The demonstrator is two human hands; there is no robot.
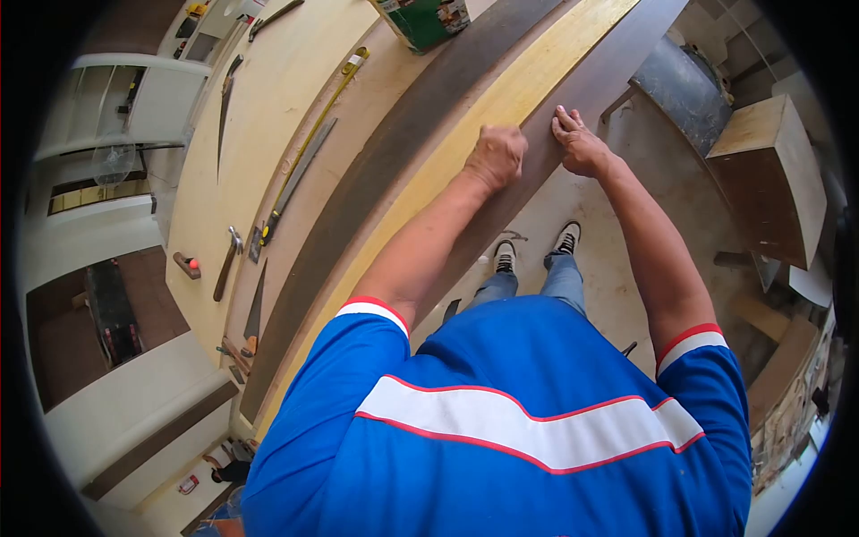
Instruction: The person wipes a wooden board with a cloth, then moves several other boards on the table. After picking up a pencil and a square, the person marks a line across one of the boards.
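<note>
My left hand (pixel 498 155) is closed in a fist over the yellow wood strip (pixel 438 170) and the dark brown board (pixel 586 85) beside it. Whatever may be inside the fist is hidden. At the board's right edge, my right hand (pixel 582 145) rests with its fingers stretched out on the surface. Both long pieces curve in the lens and run from the lower left to the top right. A darker strip (pixel 358 192) lies parallel on their left.
On the pale worktop (pixel 201 206) lie a hammer (pixel 229 259), a handsaw (pixel 225 107), a yellow tape measure (pixel 327 107) and a small hand plane (pixel 186 265). A green box (pixel 425 22) stands at the far end. A wooden box (pixel 769 179) is at right.
</note>
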